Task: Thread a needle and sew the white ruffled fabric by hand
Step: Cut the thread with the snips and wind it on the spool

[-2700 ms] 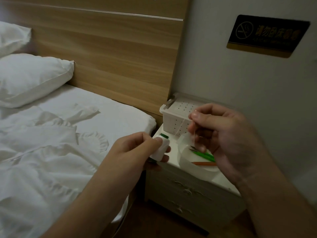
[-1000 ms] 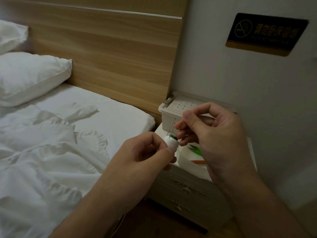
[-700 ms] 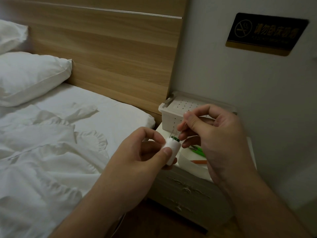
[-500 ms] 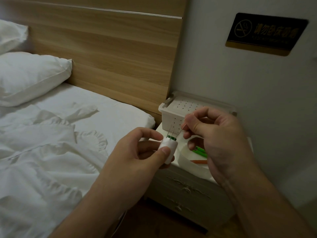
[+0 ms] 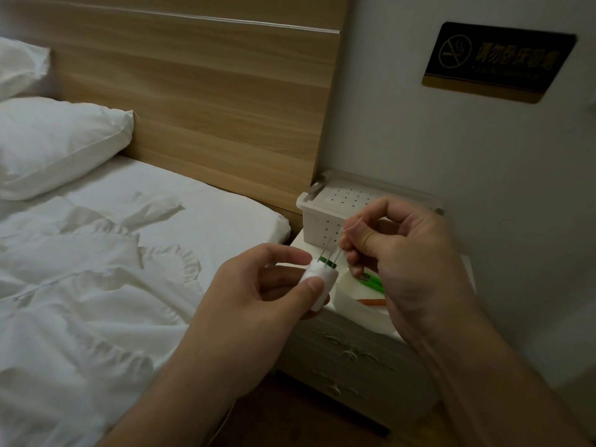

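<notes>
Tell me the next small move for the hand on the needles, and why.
Probably lift the right hand straight up to draw one needle clear of the white thread spool. Its fingers already pinch that needle, another needle stands close beside it in the green top, and the left hand steadies the spool.

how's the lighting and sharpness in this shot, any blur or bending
Head view: dim, flat light, no glare; the sign lettering is soft; the needles above the spool are thin and faint; the wide lens bows the headboard lines; both hands, left hand and right hand, look fairly sharp.
</notes>
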{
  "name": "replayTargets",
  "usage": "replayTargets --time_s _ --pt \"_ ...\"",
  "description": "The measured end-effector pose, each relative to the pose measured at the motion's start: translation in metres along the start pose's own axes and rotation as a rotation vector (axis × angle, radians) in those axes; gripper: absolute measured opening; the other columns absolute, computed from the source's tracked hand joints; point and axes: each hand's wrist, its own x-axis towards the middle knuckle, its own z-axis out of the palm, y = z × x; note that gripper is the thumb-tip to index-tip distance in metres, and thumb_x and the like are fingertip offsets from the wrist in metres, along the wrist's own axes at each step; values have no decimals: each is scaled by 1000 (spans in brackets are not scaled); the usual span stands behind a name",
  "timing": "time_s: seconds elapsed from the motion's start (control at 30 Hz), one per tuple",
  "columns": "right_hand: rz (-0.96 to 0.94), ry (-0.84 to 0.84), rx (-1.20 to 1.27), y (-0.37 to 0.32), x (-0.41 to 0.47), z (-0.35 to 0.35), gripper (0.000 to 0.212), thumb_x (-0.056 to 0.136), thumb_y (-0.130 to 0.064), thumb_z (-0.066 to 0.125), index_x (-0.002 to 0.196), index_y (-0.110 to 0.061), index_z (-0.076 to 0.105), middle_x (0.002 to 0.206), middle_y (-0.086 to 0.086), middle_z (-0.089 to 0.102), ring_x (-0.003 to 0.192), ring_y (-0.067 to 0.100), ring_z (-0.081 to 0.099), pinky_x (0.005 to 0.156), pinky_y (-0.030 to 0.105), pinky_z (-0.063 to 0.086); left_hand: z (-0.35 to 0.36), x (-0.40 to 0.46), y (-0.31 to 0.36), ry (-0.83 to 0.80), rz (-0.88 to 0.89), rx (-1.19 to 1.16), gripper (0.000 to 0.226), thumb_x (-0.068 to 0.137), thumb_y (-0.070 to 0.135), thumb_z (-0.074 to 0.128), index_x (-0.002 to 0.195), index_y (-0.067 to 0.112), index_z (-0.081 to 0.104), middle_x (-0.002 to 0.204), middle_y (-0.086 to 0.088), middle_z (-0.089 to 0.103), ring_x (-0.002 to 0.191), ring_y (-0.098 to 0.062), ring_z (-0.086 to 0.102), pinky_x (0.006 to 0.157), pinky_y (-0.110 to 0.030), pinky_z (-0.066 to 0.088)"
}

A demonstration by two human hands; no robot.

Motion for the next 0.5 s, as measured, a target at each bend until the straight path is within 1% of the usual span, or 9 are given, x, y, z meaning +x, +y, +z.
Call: replayTargets --time_s 0.07,0.17,0.2,0.37,0.43,0.5 --pt "-12 11 -10 0 -1 1 19 91 4 67 75 -6 66 67 11 70 55 18 60 50 28 51 1 0 0 7 16 10 30 86 19 80 115 20 73 98 -2 84 93 -21 82 91 -46 64" --pt "-4 22 8 2 -2 3 17 92 4 66 77 -5 67 68 10 69 55 18 60 50 27 51 1 -1 2 18 24 21 47 73 36 78 117 22 73 103 0 84 96 -21 81 90 -46 65" --pt "12 20 19 3 -2 3 15 92 3 66 79 -4 67 68 9 69 56 18 60 50 27 51 1 -1 2 21 17 20 48 72 37 78 118 22 73 103 -1 84 96 -21 81 90 -46 65" --pt "64 -32 34 2 0 -1 10 94 -2 66 84 0 68 71 9 70 60 19 62 53 30 52 0 1 0 19 -1 10 35 83 25 79 117 20 73 99 0 84 93 -20 82 89 -42 66" --pt "81 -66 42 0 1 -3 10 94 -4 65 86 1 69 74 10 70 62 20 63 53 30 52 -1 1 1 17 -2 8 31 87 21 78 118 20 72 99 1 84 92 -18 81 85 -36 66" --pt "110 -104 66 -2 1 -4 10 95 -7 65 89 0 69 77 10 70 65 21 63 54 31 51 -2 2 1 17 -2 -11 28 89 18 77 117 17 72 96 0 84 89 -18 82 77 -26 65"
